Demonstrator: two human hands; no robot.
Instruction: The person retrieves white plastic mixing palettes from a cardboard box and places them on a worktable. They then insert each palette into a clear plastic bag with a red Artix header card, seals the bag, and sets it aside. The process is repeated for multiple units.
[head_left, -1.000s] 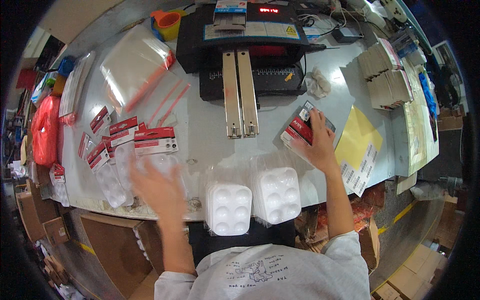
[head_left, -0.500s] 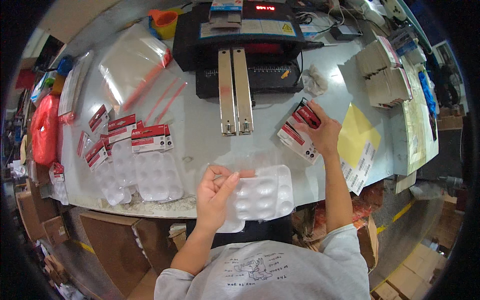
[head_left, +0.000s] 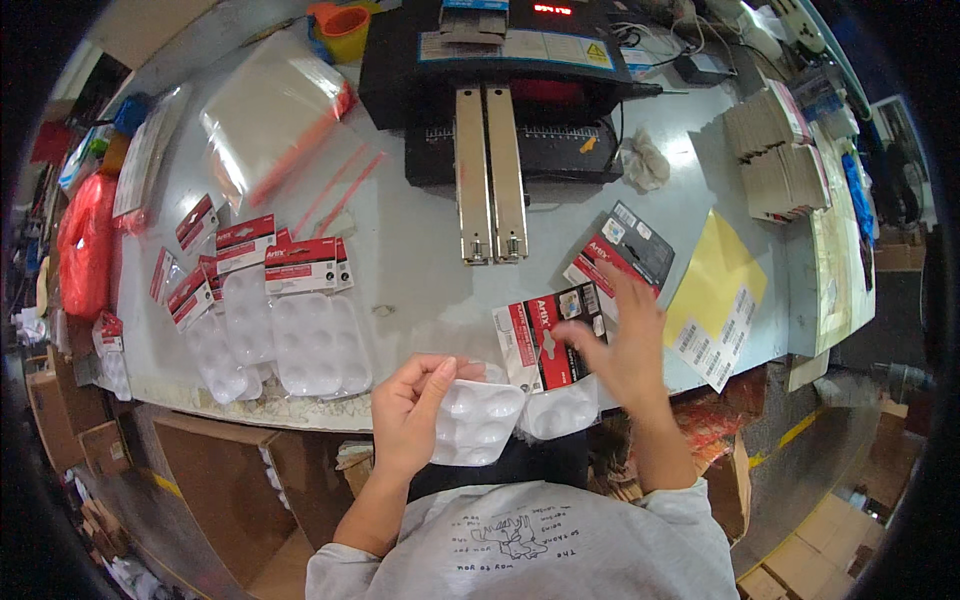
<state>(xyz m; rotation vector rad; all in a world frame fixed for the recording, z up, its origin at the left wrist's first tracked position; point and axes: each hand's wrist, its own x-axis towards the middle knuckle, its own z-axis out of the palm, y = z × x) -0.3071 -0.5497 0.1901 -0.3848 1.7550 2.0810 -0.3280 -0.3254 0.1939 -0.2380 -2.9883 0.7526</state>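
The white plastic multi-welled palette (head_left: 478, 424) sits at three o'clock of the left hand (head_left: 405, 412), whose thumb and fingers pinch its upper edge, and appears light, semi-stiff, slippery and best held by the rim, while the right hand (head_left: 632, 350), spread wide, overlaps a red-black-white rectangular card (head_left: 537, 352), contact unclear.

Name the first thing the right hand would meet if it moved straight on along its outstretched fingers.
Probably the farther red-and-black card: in this view, the right hand overlaps its near edge, though depth is unclear.
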